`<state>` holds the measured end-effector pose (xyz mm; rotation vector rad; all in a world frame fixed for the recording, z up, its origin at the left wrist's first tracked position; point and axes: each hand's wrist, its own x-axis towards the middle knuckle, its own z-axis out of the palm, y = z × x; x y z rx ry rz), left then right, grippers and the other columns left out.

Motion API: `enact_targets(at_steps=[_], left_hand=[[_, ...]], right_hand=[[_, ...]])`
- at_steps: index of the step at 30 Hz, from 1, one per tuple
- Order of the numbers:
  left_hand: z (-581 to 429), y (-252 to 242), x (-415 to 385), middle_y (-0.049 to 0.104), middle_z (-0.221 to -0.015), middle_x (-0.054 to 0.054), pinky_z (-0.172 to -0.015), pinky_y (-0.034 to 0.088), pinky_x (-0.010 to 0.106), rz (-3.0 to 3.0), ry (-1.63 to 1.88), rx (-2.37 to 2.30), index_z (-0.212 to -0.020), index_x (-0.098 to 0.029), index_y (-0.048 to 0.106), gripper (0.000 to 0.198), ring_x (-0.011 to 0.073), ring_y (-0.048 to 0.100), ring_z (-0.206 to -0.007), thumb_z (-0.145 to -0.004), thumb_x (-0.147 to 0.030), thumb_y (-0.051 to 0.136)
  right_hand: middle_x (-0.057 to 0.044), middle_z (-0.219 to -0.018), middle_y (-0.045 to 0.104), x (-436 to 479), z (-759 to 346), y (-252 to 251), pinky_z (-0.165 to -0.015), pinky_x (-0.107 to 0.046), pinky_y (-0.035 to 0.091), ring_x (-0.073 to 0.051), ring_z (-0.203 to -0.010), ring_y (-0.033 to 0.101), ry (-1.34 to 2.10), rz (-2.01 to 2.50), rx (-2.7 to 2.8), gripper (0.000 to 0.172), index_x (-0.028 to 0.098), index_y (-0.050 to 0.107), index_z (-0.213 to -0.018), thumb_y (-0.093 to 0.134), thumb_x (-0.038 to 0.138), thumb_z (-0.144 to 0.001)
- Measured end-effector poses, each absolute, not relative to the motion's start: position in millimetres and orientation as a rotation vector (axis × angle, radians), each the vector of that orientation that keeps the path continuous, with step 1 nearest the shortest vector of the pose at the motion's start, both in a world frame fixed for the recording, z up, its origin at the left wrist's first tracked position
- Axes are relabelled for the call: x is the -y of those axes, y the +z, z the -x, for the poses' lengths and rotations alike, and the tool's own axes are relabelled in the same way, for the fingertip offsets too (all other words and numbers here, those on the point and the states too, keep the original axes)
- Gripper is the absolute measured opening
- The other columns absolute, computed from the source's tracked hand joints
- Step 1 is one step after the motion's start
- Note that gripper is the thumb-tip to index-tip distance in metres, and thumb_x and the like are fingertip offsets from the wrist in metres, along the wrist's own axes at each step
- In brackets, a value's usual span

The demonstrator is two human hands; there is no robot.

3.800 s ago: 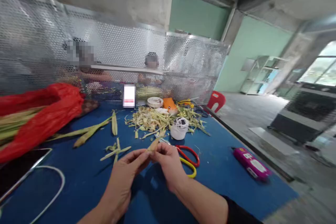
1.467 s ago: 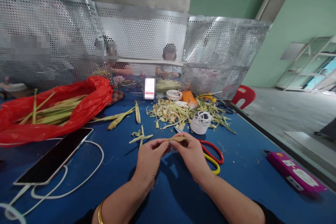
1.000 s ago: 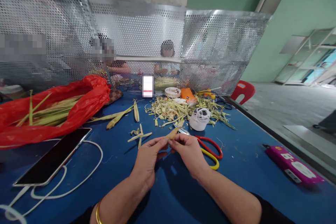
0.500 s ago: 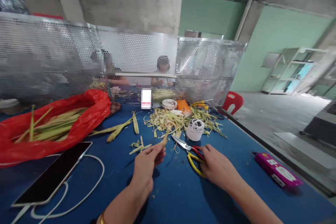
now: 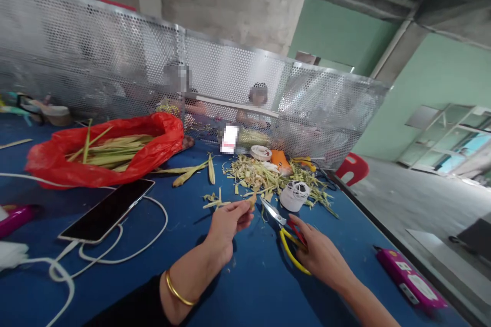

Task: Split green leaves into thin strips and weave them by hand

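Gripping scissors [image 5: 282, 220], right hand [image 5: 324, 253] inside table edge [image 5: 362, 210], tabletop [image 5: 253, 271] spreading between forearms [image 5: 364, 294].

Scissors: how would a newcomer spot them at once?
On the blue table, find the heap of pale plant scraps. Nearer the camera, at the right hand, are the scissors: shiny metal blades, one red handle and one yellow, unlike the white tub beside them.

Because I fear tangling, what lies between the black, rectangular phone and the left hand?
Between phone and left hand, the head view shows a curved white cable on the blue tabletop.
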<state>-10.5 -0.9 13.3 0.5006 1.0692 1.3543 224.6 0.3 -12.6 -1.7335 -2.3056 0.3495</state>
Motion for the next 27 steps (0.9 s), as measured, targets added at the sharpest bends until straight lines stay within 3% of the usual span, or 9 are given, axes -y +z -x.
enact_targets(at_steps=[5, 7, 9, 11, 15, 20, 27], left_hand=[[9.1, 11.0, -1.8, 0.072, -0.07, 0.008, -0.053, 0.049, 0.02, -0.449, 1.387, -1.048, -0.074, -0.012, 0.072, 0.012, 0.0102, 0.062, -0.054, -0.066, -0.019, 0.076], [8.9, 10.1, -3.3, 0.072, -0.07, 0.008, -0.053, 0.05, 0.019, -0.434, 1.397, -1.039, -0.074, -0.011, 0.072, 0.009, 0.0103, 0.063, -0.054, -0.067, -0.016, 0.075], [8.8, 9.3, -4.2, 0.073, -0.069, 0.008, -0.054, 0.051, 0.02, -0.425, 1.407, -1.028, -0.074, -0.011, 0.071, 0.007, 0.0106, 0.063, -0.054, -0.068, -0.013, 0.073], [8.8, 8.5, -4.6, 0.073, -0.069, 0.008, -0.055, 0.052, 0.02, -0.425, 1.412, -1.02, -0.073, -0.011, 0.071, 0.004, 0.0111, 0.064, -0.055, -0.07, -0.012, 0.071], [8.8, 6.5, -4.6, 0.073, -0.07, 0.009, -0.058, 0.053, 0.021, -0.437, 1.417, -1.0, -0.074, -0.01, 0.07, 0.006, 0.0126, 0.066, -0.058, -0.072, -0.016, 0.07], [7.8, 5.6, -4.1, 0.073, -0.07, 0.009, -0.06, 0.054, 0.022, -0.476, 1.428, -0.968, -0.076, -0.009, 0.071, 0.011, 0.0141, 0.067, -0.06, -0.07, -0.018, 0.072], [8.4, 3.1, -3.1, 0.073, -0.068, 0.008, -0.06, 0.054, 0.022, -0.485, 1.459, -0.993, -0.074, -0.01, 0.071, 0.016, 0.0145, 0.067, -0.06, -0.063, -0.021, 0.076]], right_hand=[[-0.009, -0.134, 0.052, 13.5, -222.1, -25.0, -0.099, -0.036, 0.039, -0.025, -0.121, 0.048, 0.816, 1.362, 1.877, 0.07, 0.021, 0.039, -0.139, 0.052, 0.02, -0.07], [-0.009, -0.126, 0.057, 16.9, -216.2, -25.4, -0.09, -0.032, 0.045, -0.026, -0.113, 0.053, 0.964, 1.273, 1.718, 0.069, 0.02, 0.046, -0.133, 0.063, 0.027, -0.067], [-0.007, -0.112, 0.064, 19.5, -209.9, -23.3, -0.076, -0.027, 0.049, -0.023, -0.093, 0.06, 1.074, 1.267, 1.631, 0.072, 0.02, 0.049, -0.128, 0.073, 0.027, -0.06], [-0.003, -0.097, 0.065, 22.0, -204.8, -19.8, -0.065, -0.023, 0.048, -0.018, -0.075, 0.059, 1.147, 1.278, 1.607, 0.075, 0.021, 0.05, -0.125, 0.077, 0.023, -0.054], [0.003, -0.078, 0.06, 28.6, -199.0, -10.8, -0.053, -0.019, 0.042, -0.014, -0.063, 0.052, 1.212, 1.305, 1.622, 0.072, 0.023, 0.05, -0.121, 0.074, 0.02, -0.052], [0.005, -0.078, 0.06, 35.3, -191.3, 5.0, -0.06, -0.018, 0.045, -0.014, -0.067, 0.053, 1.128, 1.458, 1.665, 0.069, 0.024, 0.055, -0.113, 0.071, 0.011, -0.048], [0.002, -0.082, 0.063, 35.8, -189.3, 7.7, -0.065, -0.02, 0.047, -0.018, -0.072, 0.056, 1.079, 1.499, 1.79, 0.065, 0.021, 0.054, -0.115, 0.073, 0.021, -0.053]])
